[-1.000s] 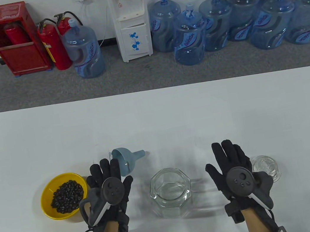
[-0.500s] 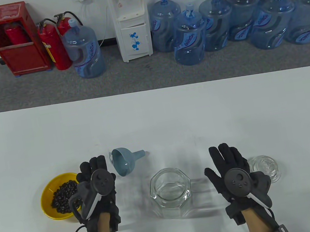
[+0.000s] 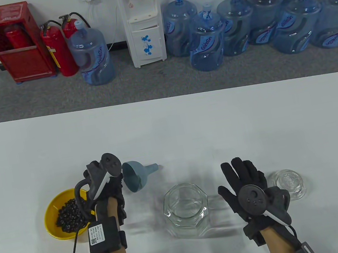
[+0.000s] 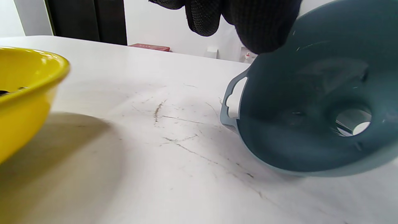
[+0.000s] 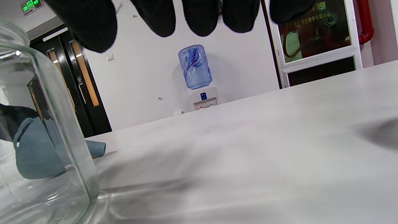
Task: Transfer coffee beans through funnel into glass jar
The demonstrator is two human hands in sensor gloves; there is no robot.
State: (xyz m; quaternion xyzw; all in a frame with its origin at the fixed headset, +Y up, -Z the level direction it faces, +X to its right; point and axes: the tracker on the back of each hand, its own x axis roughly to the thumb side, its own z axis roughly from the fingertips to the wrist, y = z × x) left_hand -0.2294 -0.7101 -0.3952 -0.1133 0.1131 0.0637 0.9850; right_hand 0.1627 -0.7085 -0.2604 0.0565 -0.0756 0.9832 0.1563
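A blue-grey funnel lies on its side on the white table, spout pointing right. My left hand is turned on its edge right beside it. In the left wrist view a gloved fingertip touches the funnel's upper rim; a full grip does not show. A yellow bowl of coffee beans sits left of that hand. The empty glass jar stands open at the centre front. My right hand hovers to its right with fingers spread, holding nothing; the jar wall fills that wrist view's left.
The jar's glass lid lies on the table just right of my right hand. The table's far half is bare white surface. Water bottles and fire extinguishers stand on the floor beyond the far edge.
My left hand moved forward past the bowl and rotated onto its edge, reaching the funnel's rim. My right hand drifted slightly left toward the jar. Funnel, jar and bowl stayed put.
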